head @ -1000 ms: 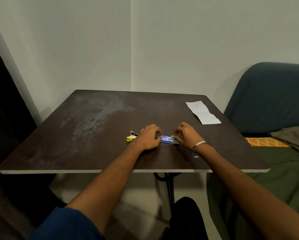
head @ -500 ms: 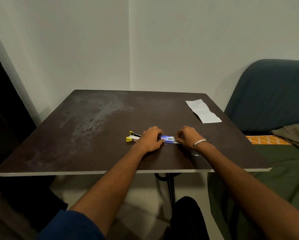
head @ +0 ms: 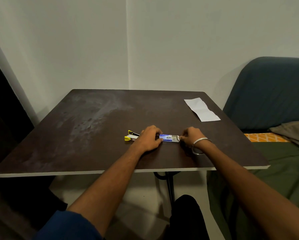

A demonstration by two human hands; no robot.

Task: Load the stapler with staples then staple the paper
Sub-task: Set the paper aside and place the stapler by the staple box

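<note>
A small blue staple box (head: pixel 165 137) lies on the dark table (head: pixel 96 129) near its front edge. My left hand (head: pixel 149 138) holds down the box's left end. My right hand (head: pixel 191 136) pinches the grey inner tray (head: pixel 175 138), which sticks out of the box's right end. A yellow and black stapler (head: pixel 131 135) lies just left of my left hand, partly hidden by it. A white folded paper (head: pixel 201 109) rests at the table's far right corner.
The table stands in a room corner with walls behind and to the left. A blue sofa (head: pixel 270 90) with a green cover (head: pixel 283 163) and an orange patterned cloth (head: pixel 264 137) stands along the right. A metal bangle circles my right wrist.
My right hand has moved right, drawing the grey tray out of the blue box. My left hand stays on the box's left end.
</note>
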